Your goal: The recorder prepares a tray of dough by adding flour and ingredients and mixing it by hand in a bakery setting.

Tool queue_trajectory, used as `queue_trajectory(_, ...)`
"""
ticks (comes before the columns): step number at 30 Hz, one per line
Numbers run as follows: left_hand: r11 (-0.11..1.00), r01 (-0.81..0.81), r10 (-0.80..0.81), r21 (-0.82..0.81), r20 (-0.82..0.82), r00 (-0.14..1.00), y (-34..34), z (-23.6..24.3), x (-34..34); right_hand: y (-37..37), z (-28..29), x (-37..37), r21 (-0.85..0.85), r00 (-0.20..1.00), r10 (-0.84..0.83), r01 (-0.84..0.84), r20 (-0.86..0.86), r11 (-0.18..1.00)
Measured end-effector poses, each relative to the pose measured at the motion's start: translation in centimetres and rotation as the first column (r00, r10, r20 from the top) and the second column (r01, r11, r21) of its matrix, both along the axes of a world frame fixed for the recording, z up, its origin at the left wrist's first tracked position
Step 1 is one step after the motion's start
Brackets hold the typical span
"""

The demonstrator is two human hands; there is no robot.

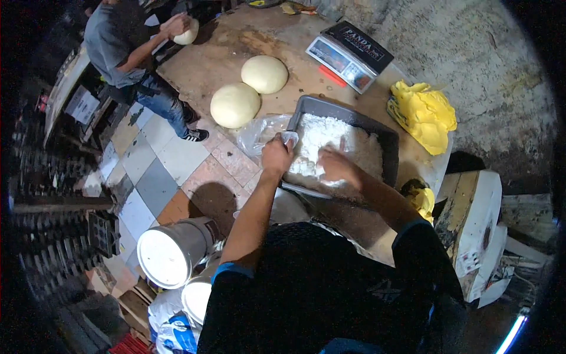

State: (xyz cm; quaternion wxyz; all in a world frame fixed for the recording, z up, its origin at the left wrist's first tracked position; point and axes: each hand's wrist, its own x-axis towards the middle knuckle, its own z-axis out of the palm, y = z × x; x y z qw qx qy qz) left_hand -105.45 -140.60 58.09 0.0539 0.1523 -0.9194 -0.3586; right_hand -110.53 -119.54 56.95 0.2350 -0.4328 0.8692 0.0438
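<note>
A grey rectangular tub stands on the table in front of me, holding white powder that looks like flour, over a duller, tan layer. My left hand is closed at the tub's left rim around the gathered edge of a clear plastic bag. Inside the tub, my right hand reaches into the powder, slightly blurred, its fingers apart and partly hidden. Two round pale dough balls lie touching, just beyond the bag.
A boxy scale sits behind the tub, near a red-handled tool. Soft yellow fat lies at right, with more yellow stuff nearer me. A co-worker handles another dough ball. White buckets stand lower left.
</note>
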Motion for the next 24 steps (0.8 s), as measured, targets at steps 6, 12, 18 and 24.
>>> queue_trajectory(6,0.999,0.010,-0.011,0.041,0.037,0.999,-0.1,0.6,0.1,-5.3,-2.9,0.7,-0.250,0.988,-0.102,0.129,0.118,0.960)
queue_trajectory(12,0.997,-0.022,0.019,0.073,0.049,0.999,-0.3,0.9,0.5,-4.3,1.0,-1.5,0.194,0.963,0.264,-0.248,-0.061,0.949)
queue_trajectory(18,0.999,-0.018,0.019,0.051,-0.014,1.000,0.0,0.0,0.3,-7.0,1.8,1.8,-0.025,0.970,0.073,-0.069,0.231,0.997)
queue_trajectory(24,1.000,0.005,-0.005,0.001,-0.066,0.998,-0.2,-0.2,0.0,-2.6,2.3,0.4,0.049,0.996,0.086,-0.087,0.033,0.995)
